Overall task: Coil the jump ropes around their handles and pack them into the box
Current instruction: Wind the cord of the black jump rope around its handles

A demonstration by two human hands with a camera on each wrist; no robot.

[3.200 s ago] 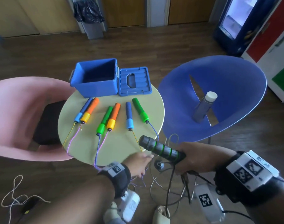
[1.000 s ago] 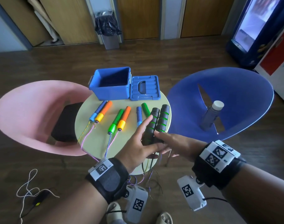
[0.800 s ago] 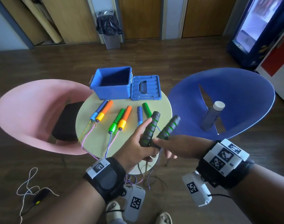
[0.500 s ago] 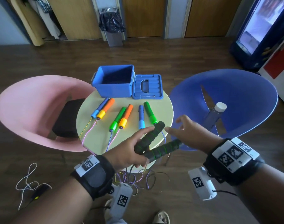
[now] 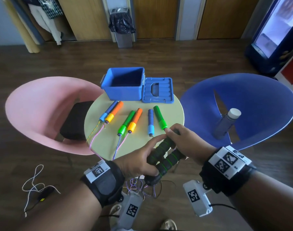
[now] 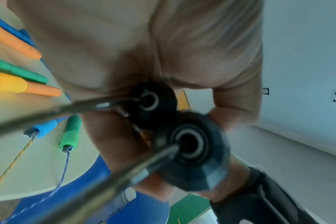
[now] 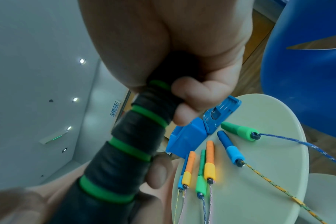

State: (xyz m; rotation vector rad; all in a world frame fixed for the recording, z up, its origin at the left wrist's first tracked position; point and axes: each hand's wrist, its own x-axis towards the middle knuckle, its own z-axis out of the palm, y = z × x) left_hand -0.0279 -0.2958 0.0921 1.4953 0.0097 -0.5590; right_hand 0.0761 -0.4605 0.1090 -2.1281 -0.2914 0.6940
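Both hands grip the black handles [image 5: 164,155] at the bench's [image 5: 174,114] six o'clock edge: left hand [image 5: 137,162] fingers wrap one, right hand [image 5: 187,144] fingers the other.

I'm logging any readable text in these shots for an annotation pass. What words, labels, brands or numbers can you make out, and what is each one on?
"KELUAR": on a small sign high up in the right wrist view.
Wristband markers: black-and-white square codes, no letters readable.
Wrist camera housings: square codes only.
Bottle under the table edge in the left wrist view: printing too blurred to read.
Blue box and lid: no text visible.
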